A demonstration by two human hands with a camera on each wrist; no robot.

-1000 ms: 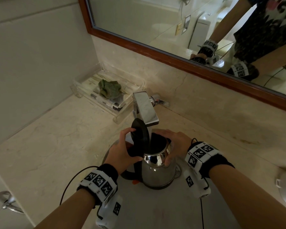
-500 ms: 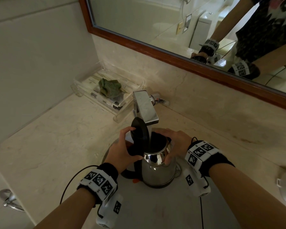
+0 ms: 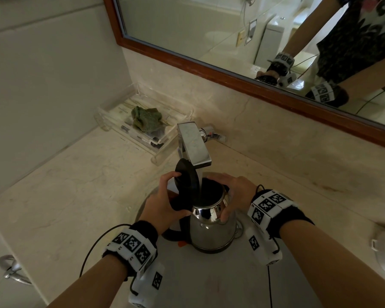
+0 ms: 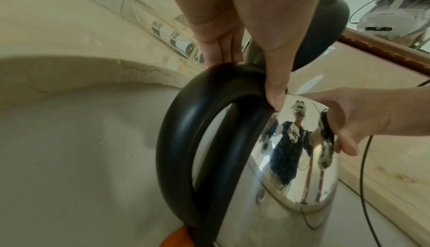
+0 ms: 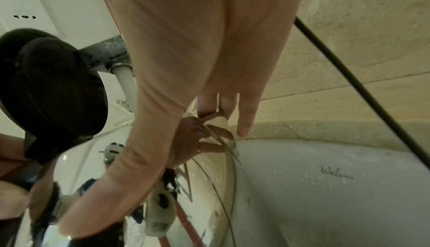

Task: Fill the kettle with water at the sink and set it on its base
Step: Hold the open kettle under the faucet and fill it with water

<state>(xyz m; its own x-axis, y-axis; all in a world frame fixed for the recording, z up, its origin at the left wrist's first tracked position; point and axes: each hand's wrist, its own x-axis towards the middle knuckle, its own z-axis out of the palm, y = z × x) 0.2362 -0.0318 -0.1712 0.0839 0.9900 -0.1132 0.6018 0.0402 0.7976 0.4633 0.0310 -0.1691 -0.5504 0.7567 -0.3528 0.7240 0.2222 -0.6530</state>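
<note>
Between left hand (image 3: 162,205) and right hand (image 3: 236,192): kettle (image 3: 211,232).

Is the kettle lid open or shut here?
Open. The black lid stands tipped up beside the left hand, leaving the mouth of the kettle exposed under the faucet.

Both bare forearms reach forward and converge, each wrist wrapped in a black band with white marker blocks (image 3: 131,243). The left hand (image 3: 160,205) curls round the top of the black loop handle (image 4: 177,140) of a shiny steel kettle (image 3: 211,230), thumb on the handle's right side and forefinger raised against the edge of the upright round black lid (image 3: 186,176). Just right of it, the right hand (image 3: 236,192) cups the kettle's shoulder, thumb pressed on the near steel and fingers (image 3: 218,177) curved over the far rim.
</note>
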